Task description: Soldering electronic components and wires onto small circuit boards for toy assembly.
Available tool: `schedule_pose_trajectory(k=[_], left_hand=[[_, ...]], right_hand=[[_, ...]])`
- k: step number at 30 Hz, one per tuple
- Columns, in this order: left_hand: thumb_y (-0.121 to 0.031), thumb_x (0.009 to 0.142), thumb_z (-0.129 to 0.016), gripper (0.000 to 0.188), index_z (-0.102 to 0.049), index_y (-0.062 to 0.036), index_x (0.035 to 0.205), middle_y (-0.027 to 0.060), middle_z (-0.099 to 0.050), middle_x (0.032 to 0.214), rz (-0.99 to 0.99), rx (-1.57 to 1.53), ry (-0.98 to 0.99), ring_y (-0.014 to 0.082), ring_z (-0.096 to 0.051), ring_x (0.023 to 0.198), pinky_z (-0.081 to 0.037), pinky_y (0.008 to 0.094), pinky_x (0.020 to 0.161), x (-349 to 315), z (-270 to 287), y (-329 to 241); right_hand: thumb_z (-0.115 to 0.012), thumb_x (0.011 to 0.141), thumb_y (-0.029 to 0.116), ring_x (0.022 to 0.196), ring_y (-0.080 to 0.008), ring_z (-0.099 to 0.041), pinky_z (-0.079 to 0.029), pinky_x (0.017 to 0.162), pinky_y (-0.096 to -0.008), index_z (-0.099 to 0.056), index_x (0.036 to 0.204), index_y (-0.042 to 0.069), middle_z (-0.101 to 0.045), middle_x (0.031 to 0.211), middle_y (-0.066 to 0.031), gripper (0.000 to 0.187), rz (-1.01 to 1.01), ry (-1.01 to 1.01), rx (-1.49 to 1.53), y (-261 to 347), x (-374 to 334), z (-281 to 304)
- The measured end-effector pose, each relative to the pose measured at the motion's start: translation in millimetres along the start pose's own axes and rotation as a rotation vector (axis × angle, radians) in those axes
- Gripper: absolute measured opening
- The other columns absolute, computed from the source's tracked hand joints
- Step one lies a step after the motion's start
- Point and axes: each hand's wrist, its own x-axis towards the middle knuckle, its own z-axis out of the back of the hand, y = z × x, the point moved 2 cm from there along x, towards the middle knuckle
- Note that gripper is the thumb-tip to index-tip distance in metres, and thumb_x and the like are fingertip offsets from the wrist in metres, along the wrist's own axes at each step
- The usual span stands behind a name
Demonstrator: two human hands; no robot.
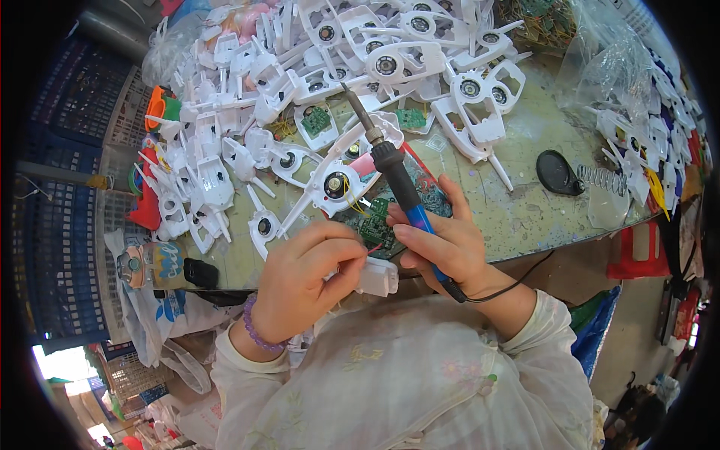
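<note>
My right hand (442, 244) is closed round the blue and black handle of a soldering iron (405, 184). The iron slants up and away, its metal tip over the white shells. My right fingertips also meet the edge of a green circuit board (373, 225). Beside the board, my left hand (311, 259) is pinched closed at a thin red wire (376, 248). A white plastic piece (379, 278) lies just below those fingers, partly hidden. Yellow wires (352, 196) run from the board to a round speaker in a white plastic shell (311, 196).
White shells (386, 64) with round speakers are heaped across the back and left of the table. A black round lid (559, 172) and a coiled metal stand (602, 180) lie at right. A bottle (135, 266) stands at the left edge, near a black object (201, 273).
</note>
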Motion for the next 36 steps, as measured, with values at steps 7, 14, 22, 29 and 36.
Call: schedule_pose_trajectory(k=[7, 14, 22, 29, 36], left_hand=[[0.002, 0.071, -0.072, 0.018, -0.068, -0.0023, 0.088, 0.0054, -0.060, 0.079, -0.048, 0.118, -0.101, 0.0161, -0.057, 0.061, -0.043, 0.0247, 0.051, 1.3, -8.3, -0.5], [-0.005, 0.072, -0.072, 0.015, -0.065, -0.0050, 0.085, 0.0060, -0.060, 0.083, -0.091, 0.096, -0.132, 0.0247, -0.059, 0.073, -0.046, 0.0337, 0.061, 11.0, -5.5, -0.4], [-0.005, 0.074, -0.070, 0.012, -0.066, -0.0046, 0.086, 0.0061, -0.059, 0.078, 0.034, -0.017, 0.004, 0.0232, -0.057, 0.068, -0.044, 0.0328, 0.058, 16.2, -7.7, 1.8], [-0.007, 0.073, -0.071, 0.008, -0.067, -0.0055, 0.079, 0.0059, -0.057, 0.068, 0.042, -0.037, 0.080, 0.0219, -0.056, 0.062, -0.043, 0.0317, 0.056, 19.4, 2.1, 4.6], [-0.009, 0.067, -0.073, 0.011, -0.070, -0.0069, 0.077, 0.0042, -0.058, 0.077, -0.068, 0.006, 0.091, 0.0208, -0.056, 0.065, -0.043, 0.0317, 0.056, 29.6, -3.8, 10.8]], right_hand=[[-0.065, 0.086, 0.023, 0.093, -0.0278, -0.068, -0.028, 0.104, -0.0569, -0.055, 0.112, 0.012, -0.068, 0.102, -0.0149, 0.030, -0.003, -0.010, 0.008, -0.9, 0.5, -0.8], [-0.075, 0.072, 0.017, 0.083, -0.0172, -0.067, -0.035, 0.101, -0.0492, -0.061, 0.111, 0.013, -0.069, 0.097, -0.0059, 0.041, 0.008, -0.082, -0.022, -2.7, 0.6, -2.8], [-0.074, 0.073, 0.016, 0.081, -0.0167, -0.067, -0.036, 0.101, -0.0470, -0.060, 0.111, 0.013, -0.069, 0.096, -0.0050, 0.040, 0.001, -0.117, -0.016, -2.0, 1.9, -3.7], [-0.074, 0.074, 0.018, 0.081, -0.0173, -0.067, -0.037, 0.100, -0.0470, -0.060, 0.111, 0.013, -0.069, 0.094, -0.0046, 0.040, -0.004, -0.126, 0.005, -3.3, 3.2, -3.7], [-0.074, 0.075, 0.019, 0.078, -0.0175, -0.067, -0.038, 0.099, -0.0471, -0.060, 0.111, 0.013, -0.069, 0.091, -0.0042, 0.040, -0.009, -0.135, -0.013, -3.9, 4.3, -5.1]])
